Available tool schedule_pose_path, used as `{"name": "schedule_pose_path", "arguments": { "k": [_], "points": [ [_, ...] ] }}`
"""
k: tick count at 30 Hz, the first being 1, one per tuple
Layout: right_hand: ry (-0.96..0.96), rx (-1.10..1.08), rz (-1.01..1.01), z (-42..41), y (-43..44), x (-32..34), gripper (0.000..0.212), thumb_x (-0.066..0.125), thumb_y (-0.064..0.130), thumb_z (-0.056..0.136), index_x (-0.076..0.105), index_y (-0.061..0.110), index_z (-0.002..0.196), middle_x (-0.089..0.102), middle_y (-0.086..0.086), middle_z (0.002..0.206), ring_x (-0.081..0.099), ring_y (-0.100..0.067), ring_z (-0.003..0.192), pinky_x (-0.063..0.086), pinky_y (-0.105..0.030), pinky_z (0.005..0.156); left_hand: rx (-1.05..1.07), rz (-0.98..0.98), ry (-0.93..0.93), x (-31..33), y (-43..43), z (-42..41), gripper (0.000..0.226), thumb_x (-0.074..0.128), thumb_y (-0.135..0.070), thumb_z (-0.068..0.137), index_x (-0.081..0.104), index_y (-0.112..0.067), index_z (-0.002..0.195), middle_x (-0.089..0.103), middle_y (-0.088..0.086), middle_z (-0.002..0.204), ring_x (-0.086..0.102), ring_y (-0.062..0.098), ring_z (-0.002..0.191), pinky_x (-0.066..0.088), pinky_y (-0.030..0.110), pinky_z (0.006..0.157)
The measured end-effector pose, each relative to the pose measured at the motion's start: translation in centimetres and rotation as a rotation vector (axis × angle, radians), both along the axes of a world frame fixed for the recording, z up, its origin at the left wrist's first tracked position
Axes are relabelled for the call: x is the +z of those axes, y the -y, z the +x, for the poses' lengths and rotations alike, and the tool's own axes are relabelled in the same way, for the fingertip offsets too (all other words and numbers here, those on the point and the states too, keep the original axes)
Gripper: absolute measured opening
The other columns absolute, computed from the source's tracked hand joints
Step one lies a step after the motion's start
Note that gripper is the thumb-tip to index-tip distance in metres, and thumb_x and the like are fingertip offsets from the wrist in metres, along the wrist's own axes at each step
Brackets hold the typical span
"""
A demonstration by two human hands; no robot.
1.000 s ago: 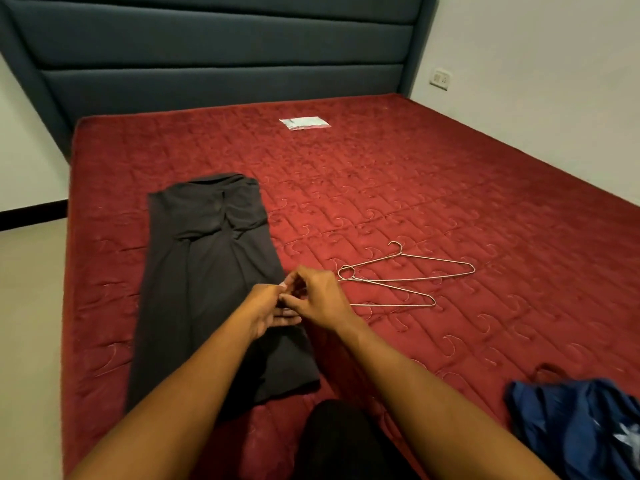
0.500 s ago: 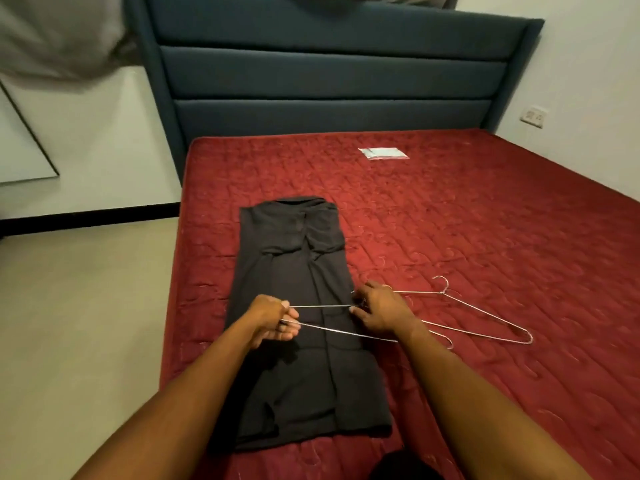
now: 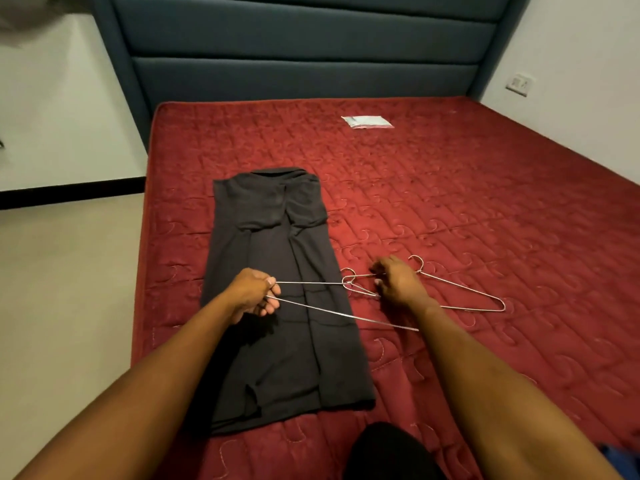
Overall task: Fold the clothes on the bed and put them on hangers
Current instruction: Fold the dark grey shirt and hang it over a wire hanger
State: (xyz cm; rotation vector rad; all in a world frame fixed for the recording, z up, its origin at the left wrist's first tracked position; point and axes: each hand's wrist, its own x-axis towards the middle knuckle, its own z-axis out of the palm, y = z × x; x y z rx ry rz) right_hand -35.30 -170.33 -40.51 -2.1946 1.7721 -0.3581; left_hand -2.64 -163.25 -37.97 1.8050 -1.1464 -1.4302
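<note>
head view. grips the left corner of a wire hanger [image 3: 332, 311] with the left hand [image 3: 254, 294], fingers curled round the wire; holds it low across the dark folded garment [image 3: 273, 358], lying lengthwise at centre left of the frame on the red bed [image 3: 467, 202]. pinches the upper wire of a second hanger [image 3: 464, 289] with the right hand [image 3: 400, 287], just right of centre, fingers curled. shows a white packet [image 3: 367, 121] at upper centre and a blue cloth [image 3: 621, 457] at the lower right edge.
</note>
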Motion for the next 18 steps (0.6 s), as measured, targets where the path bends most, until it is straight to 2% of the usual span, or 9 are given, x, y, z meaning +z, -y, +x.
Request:
{"name": "schedule_pose_path", "arguments": {
  "k": [3, 5, 8, 11, 14, 16, 18],
  "points": [
    [0.000, -0.038, -0.065, -0.4, -0.3, 0.1, 0.018, 0.065, 0.000, 0.078, 0.069, 0.016, 0.083, 0.061, -0.003, 0.082, 0.064, -0.033, 0.077, 0.044, -0.036, 0.061, -0.046, -0.022, 0.026, -0.3, 0.0, -0.2, 0.037, 0.040, -0.016, 0.109, 0.059, -0.006, 0.079, 0.064, 0.010, 0.053, 0.055, 0.015, 0.038, 0.040, 0.019, 0.038],
    [0.015, -0.132, -0.087, -1.1, -0.1, 0.9, 0.012, 0.064, 0.005, 0.077, 0.073, 0.013, 0.080, 0.067, -0.010, 0.076, 0.065, -0.030, 0.070, 0.046, -0.035, 0.058, -0.041, -0.029, 0.024, -0.4, -0.1, -0.2, 0.037, 0.041, -0.016, 0.109, 0.059, -0.006, 0.080, 0.063, 0.011, 0.053, 0.056, 0.016, 0.039, 0.041, 0.020, 0.038],
    [0.104, -0.195, -0.034, -2.0, 0.8, 1.5, 0.019, 0.067, -0.002, 0.077, 0.078, 0.013, 0.077, 0.069, -0.005, 0.067, 0.062, -0.013, 0.056, 0.043, -0.024, 0.053, -0.037, -0.060, 0.067, -0.7, -0.2, -0.5, 0.036, 0.042, -0.015, 0.109, 0.060, -0.006, 0.079, 0.062, 0.010, 0.052, 0.054, 0.015, 0.037, 0.039, 0.019, 0.037],
    [0.142, -0.018, -0.131, -1.7, 1.9, 1.6, 0.017, 0.078, -0.001, 0.071, 0.080, 0.014, 0.078, 0.073, -0.006, 0.072, 0.068, -0.022, 0.066, 0.047, -0.028, 0.060, -0.090, -0.128, 0.191, -0.8, 0.2, -1.2, 0.036, 0.043, -0.014, 0.107, 0.061, -0.008, 0.076, 0.059, 0.005, 0.047, 0.049, 0.013, 0.033, 0.033, 0.017, 0.035],
    [0.117, 0.109, -0.103, 0.1, 2.6, 1.9, 0.017, 0.080, 0.004, 0.071, 0.081, 0.019, 0.080, 0.075, 0.000, 0.077, 0.067, -0.014, 0.070, 0.050, -0.022, 0.063, -0.214, -0.171, 0.222, 0.0, 0.7, -2.7, 0.034, 0.045, -0.013, 0.106, 0.062, -0.007, 0.078, 0.057, 0.003, 0.046, 0.046, 0.011, 0.032, 0.031, 0.017, 0.034],
    [0.028, 0.099, -0.048, 1.2, 2.8, 2.0, 0.019, 0.074, 0.009, 0.071, 0.080, 0.022, 0.085, 0.077, -0.002, 0.081, 0.071, -0.020, 0.075, 0.057, -0.030, 0.069, -0.292, -0.185, 0.204, 0.7, 1.1, -3.8, 0.033, 0.045, -0.012, 0.106, 0.061, -0.007, 0.078, 0.057, 0.004, 0.047, 0.047, 0.010, 0.031, 0.032, 0.017, 0.033],
    [-0.085, 0.017, -0.008, 1.3, 3.1, 2.3, 0.020, 0.068, 0.011, 0.075, 0.080, 0.016, 0.090, 0.076, -0.013, 0.087, 0.073, -0.031, 0.083, 0.058, -0.036, 0.072, -0.337, -0.191, 0.195, 0.8, 1.6, -4.4, 0.033, 0.045, -0.011, 0.107, 0.060, -0.007, 0.078, 0.057, 0.005, 0.047, 0.048, 0.011, 0.032, 0.033, 0.017, 0.032]
  ]
}}
